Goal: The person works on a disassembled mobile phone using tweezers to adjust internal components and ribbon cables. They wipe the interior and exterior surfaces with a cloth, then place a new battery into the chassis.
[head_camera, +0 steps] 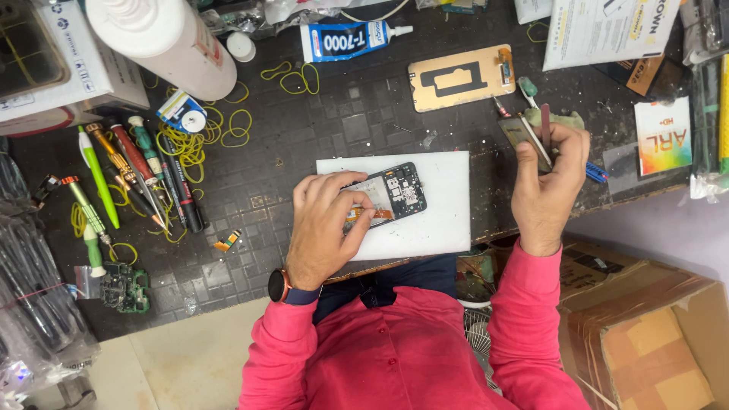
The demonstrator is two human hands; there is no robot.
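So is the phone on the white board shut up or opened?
Opened. The phone lies back-off on the white board; its circuit parts show, and the left hand presses on it.

1. This is a phone repair workshop, set up at a dark, cluttered bench (304, 121).
2. An opened phone (395, 191) lies on a white mat (433, 220).
3. Screwdrivers (133, 171) lie in a row beside a loose circuit board (125, 287).
4. A glue tube (349, 39), rubber bands (190, 144) and a detached back cover (461, 77) lie around.
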